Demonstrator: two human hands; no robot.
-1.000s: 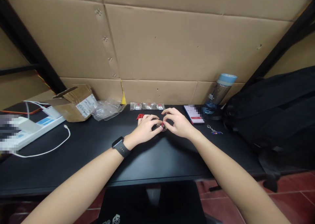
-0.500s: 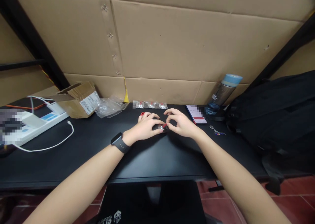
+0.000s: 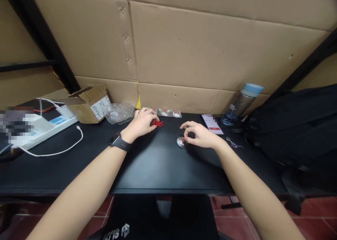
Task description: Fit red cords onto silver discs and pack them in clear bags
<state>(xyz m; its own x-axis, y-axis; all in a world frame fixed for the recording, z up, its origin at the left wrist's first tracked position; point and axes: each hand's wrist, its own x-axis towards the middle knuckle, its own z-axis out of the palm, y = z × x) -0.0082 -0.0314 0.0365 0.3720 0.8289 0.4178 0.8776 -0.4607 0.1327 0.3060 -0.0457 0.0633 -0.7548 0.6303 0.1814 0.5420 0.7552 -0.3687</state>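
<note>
Bearings are taken from the silver disc (image 3: 180, 142) lying on the black desk (image 3: 151, 171). At nine o'clock, far out, sits a white power strip (image 3: 42, 136), with a white cable (image 3: 52, 155) curving along its near side. Toward ten o'clock stand an open cardboard box (image 3: 88, 108), its white label facing the desk, and, beside it, crumpled clear plastic (image 3: 119, 113). Nearer on the ten o'clock line is the left hand (image 3: 142, 123), a dark watch (image 3: 119, 142) on its wrist, fingers bent over a bundle of red cords (image 3: 158, 123); whether they grip the cords cannot be told from this angle. Toward eleven o'clock, partly behind that hand, lies a row of wrapped discs (image 3: 170, 112). Just off the disc, between two and three o'clock, the right hand (image 3: 198, 136) pinches a small red piece (image 3: 183, 140) at the disc's edge between thumb and forefinger. A phone (image 3: 213, 124) lies at two o'clock, a keyring (image 3: 233, 143) at three. Beyond the phone stands a blue-capped bottle (image 3: 240, 104); a black backpack (image 3: 295, 138) fills three o'clock.
</note>
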